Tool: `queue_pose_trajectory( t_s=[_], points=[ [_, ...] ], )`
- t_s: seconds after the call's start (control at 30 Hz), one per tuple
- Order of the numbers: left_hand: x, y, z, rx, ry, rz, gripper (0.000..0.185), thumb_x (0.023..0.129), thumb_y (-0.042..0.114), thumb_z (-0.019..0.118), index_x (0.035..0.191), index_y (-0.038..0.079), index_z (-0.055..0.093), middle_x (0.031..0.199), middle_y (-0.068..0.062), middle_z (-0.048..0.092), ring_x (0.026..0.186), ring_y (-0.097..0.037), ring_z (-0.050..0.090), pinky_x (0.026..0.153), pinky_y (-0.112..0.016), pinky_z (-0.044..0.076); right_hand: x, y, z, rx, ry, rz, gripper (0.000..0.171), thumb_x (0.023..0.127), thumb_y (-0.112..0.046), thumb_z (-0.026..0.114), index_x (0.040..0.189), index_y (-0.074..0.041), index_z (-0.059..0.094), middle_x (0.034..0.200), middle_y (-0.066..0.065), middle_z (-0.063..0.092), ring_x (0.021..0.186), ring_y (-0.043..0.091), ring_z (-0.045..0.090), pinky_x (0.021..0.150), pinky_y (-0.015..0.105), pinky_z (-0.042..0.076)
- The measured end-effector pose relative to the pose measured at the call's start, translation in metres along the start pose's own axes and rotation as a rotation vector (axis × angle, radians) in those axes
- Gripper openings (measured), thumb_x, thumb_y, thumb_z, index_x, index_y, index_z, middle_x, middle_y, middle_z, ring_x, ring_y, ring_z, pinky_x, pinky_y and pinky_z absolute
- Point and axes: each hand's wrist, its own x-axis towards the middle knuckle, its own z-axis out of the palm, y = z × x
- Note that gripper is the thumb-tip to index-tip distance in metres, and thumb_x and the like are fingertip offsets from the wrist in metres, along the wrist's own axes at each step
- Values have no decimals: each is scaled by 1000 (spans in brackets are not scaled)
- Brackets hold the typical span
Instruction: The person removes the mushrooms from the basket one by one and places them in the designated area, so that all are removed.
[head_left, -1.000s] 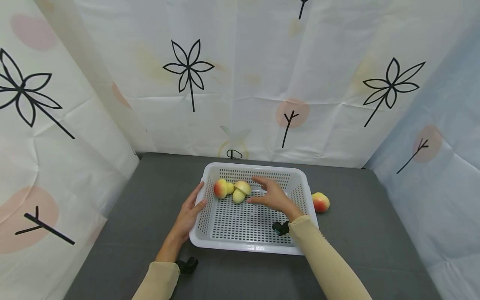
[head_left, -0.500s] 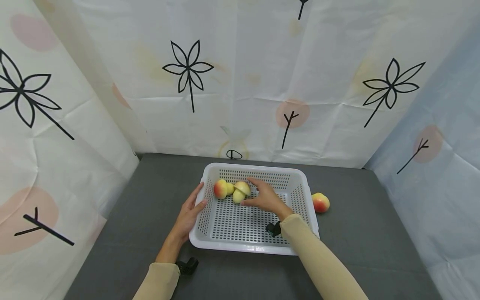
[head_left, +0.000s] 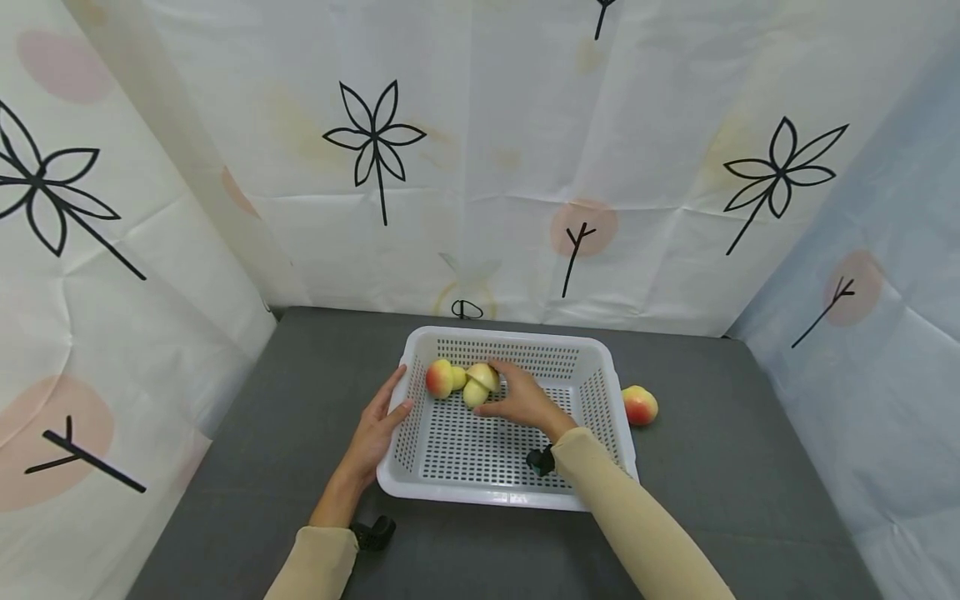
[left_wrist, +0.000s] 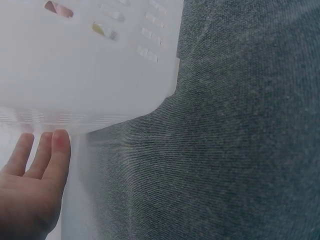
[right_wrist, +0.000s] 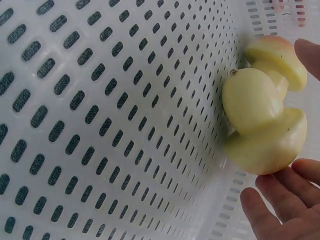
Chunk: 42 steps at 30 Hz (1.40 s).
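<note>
A white perforated basket [head_left: 510, 336] stands on the grey table. At its far left lie a red-yellow peach [head_left: 438, 379] and pale yellow fruit pieces [head_left: 480, 382]. My right hand [head_left: 519, 400] is inside the basket, forefinger above and thumb below these pieces. In the right wrist view the fruit pieces [right_wrist: 260, 120] lean on the basket wall [right_wrist: 100, 125], with fingertips [right_wrist: 280, 200] touching the lowest one and a finger at the top one. My left hand [head_left: 375, 433] rests on the basket's left side, thumb on the rim. Its fingers [left_wrist: 50, 150] lie straight along the basket's outer wall [left_wrist: 90, 65].
One more red-yellow peach [head_left: 640, 405] lies on the table just right of the basket. Patterned white curtains [head_left: 480, 167] close off the table at the back and both sides. Grey table surface [head_left: 300, 400] stretches left of and in front of the basket.
My right hand has moved left across the basket and its fingers have come round the yellow fruit pieces. The left hand and the basket have stayed put.
</note>
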Motion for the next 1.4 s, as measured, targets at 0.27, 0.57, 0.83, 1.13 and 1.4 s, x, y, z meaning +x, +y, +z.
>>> queue_pose_trajectory(
  t_s=[0.27, 0.57, 0.83, 1.13, 1.4],
  points=[
    [-2, 1, 0, 2, -5, 0, 64, 106, 20, 55, 162, 29, 25, 166, -4, 25, 135, -47, 44, 95, -60, 48, 2, -4, 4, -46, 22, -10, 86, 78, -25, 90, 147, 1, 47, 149, 19, 48, 138, 35, 45, 112, 49, 36],
    [-2, 0, -1, 2, -2, -2, 64, 106, 21, 55, 162, 30, 26, 166, -2, 23, 135, -46, 44, 96, -59, 49, 6, -6, 9, -114, 11, 6, 88, 77, -30, 91, 147, 0, 48, 148, 18, 49, 134, 34, 48, 109, 47, 41],
    [0, 0, 0, 10, -7, 9, 64, 107, 19, 54, 163, 27, 24, 167, -6, 21, 134, -48, 45, 95, -59, 49, 9, -8, 13, -134, 30, 16, 90, 75, -30, 92, 148, -1, 47, 146, 17, 50, 131, 34, 50, 108, 46, 41],
    [-1, 3, 1, 4, -18, -9, 64, 107, 18, 52, 163, 27, 24, 167, -5, 21, 134, -50, 44, 96, -62, 47, 12, -8, 17, -102, 23, -12, 84, 74, -27, 93, 142, -1, 52, 133, 14, 58, 115, 28, 57, 98, 43, 48],
    [-1, 3, 1, -9, -12, -5, 63, 107, 19, 53, 163, 29, 25, 167, -2, 22, 136, -45, 44, 97, -63, 46, 14, -8, 21, -95, 27, 38, 86, 74, -26, 93, 145, -1, 50, 137, 15, 57, 118, 29, 57, 101, 45, 46]
  ],
)
